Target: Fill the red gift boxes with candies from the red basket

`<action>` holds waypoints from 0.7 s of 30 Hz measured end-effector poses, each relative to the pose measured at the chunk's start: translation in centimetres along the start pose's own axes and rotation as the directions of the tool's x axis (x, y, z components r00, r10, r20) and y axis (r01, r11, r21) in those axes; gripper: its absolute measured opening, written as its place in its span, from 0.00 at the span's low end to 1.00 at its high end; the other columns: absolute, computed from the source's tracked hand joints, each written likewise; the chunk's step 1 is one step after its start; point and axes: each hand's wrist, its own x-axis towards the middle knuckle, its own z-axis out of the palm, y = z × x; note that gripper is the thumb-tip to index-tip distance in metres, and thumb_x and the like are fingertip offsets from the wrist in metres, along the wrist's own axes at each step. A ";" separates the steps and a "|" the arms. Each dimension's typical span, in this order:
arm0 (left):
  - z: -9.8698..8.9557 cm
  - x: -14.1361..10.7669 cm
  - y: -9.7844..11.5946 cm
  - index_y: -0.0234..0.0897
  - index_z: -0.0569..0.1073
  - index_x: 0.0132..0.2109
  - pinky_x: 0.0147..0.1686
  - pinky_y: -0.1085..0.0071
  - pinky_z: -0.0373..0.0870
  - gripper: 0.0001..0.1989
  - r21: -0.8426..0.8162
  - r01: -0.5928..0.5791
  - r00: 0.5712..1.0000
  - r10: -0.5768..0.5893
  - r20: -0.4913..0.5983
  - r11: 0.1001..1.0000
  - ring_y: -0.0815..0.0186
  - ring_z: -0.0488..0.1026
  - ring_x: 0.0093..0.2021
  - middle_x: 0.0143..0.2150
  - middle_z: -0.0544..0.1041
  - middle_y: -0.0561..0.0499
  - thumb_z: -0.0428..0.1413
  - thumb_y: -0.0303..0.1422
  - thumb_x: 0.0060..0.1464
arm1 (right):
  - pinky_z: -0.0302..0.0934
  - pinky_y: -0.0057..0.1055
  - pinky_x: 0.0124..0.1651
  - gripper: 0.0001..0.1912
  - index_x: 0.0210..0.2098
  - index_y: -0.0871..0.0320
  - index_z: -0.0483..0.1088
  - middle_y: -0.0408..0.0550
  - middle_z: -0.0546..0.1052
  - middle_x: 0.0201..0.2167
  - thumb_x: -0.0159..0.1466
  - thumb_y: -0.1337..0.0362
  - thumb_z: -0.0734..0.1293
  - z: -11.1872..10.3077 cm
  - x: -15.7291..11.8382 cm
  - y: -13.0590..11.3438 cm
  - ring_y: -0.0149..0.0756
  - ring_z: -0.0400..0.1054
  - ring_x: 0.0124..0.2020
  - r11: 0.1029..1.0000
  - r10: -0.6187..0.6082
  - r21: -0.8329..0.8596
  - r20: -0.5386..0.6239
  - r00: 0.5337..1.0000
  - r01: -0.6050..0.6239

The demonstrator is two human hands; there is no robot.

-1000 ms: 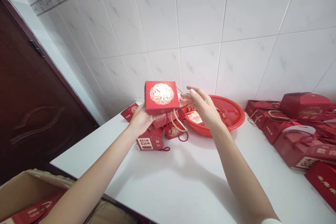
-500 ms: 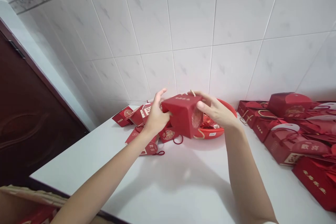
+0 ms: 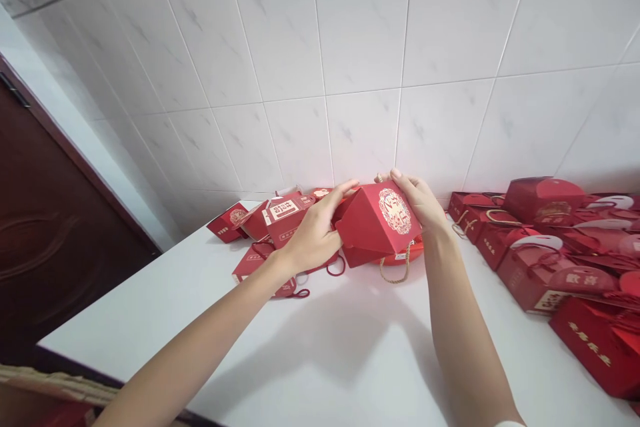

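Observation:
A red gift box (image 3: 367, 223) with a round gold-and-white emblem is held tilted above the white table (image 3: 320, 360). Tan rope handles hang from its lower side. My left hand (image 3: 320, 227) grips the box's left end, the thumb below and fingers along the top edge. On its right end, my right hand (image 3: 417, 200) is closed around the upper corner. Behind the held box, a red basin (image 3: 415, 255) is mostly hidden. Just left of my left hand lie several other red boxes, among them one with a white character panel (image 3: 283, 209).
Rows of red gift boxes (image 3: 543, 267) line the right side of the table. A tiled wall (image 3: 360, 127) rises behind. At lower left is an open cardboard carton (image 3: 50, 380) below the table edge; a dark red door (image 3: 55, 213) stands at the left.
The held box has turned so its round emblem faces me, and its rope handles hang into view. Both hands have shifted their grip with it. The view has moved slightly.

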 end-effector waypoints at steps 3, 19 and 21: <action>0.3 0.2 0.8 0.44 0.64 0.65 0.61 0.61 0.67 0.26 -0.040 -0.049 0.996 0.052 0.078 0.998 0.55 0.65 0.65 0.66 0.67 0.48 0.53 0.30 0.61 | 0.62 0.28 0.27 0.22 0.32 0.57 0.73 0.44 0.74 0.25 0.54 0.44 0.74 -0.1 0.0 0.0 0.33 0.68 0.25 0.999 -0.029 0.038 -0.066 0.997 0.032; 2.6 6.1 0.3 0.36 0.78 0.41 0.46 0.67 0.73 0.13 0.113 0.058 0.850 0.010 -0.526 0.992 0.62 0.77 0.44 0.43 0.81 0.49 0.52 0.21 0.53 | 0.64 0.45 0.59 0.39 0.65 0.46 0.61 0.52 0.67 0.63 0.59 0.39 0.68 -0.5 -4.9 -4.6 0.51 0.62 0.64 0.919 -0.152 -0.376 -0.050 0.987 0.123; 2.6 6.4 0.3 0.36 0.77 0.42 0.46 0.67 0.74 0.12 0.118 0.034 0.839 0.036 -0.544 0.992 0.62 0.77 0.44 0.43 0.81 0.49 0.53 0.21 0.53 | 0.61 0.47 0.62 0.46 0.68 0.46 0.55 0.52 0.63 0.66 0.55 0.45 0.74 0.5 -5.6 -4.8 0.53 0.57 0.67 0.873 -0.161 -0.466 0.008 0.987 0.146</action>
